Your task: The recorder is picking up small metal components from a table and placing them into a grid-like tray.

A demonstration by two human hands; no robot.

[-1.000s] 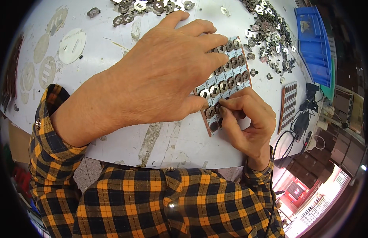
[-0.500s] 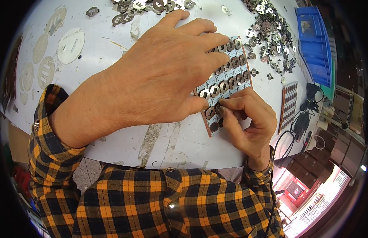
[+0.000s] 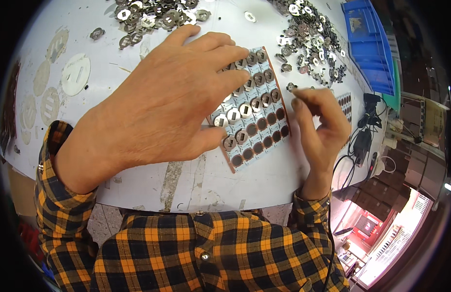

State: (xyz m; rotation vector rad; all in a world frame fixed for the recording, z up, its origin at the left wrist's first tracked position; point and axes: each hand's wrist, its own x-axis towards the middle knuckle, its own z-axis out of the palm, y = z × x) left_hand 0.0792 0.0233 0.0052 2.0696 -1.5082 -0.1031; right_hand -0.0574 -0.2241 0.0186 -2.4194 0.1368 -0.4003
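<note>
Left of your right grip (image 3: pixel 327 125), steady the board (image 3: pixel 259 136) under your splayed left grip (image 3: pixel 172 97); I can't tell whether the right pinches.

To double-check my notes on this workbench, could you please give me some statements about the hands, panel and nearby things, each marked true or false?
1. The left hand covers part of the panel. True.
2. The right hand covers the panel's nearest row. False: the right hand is to the right of the panel, leaving that row in view.
3. Every spot in the nearest row bears a metal clip. False: that row shows dark discs without clips.
4. The blue bin is to the right of the upper-right pile. True.
5. The white slotted disc lies right of the panel. False: the white slotted disc lies to its left.
</note>
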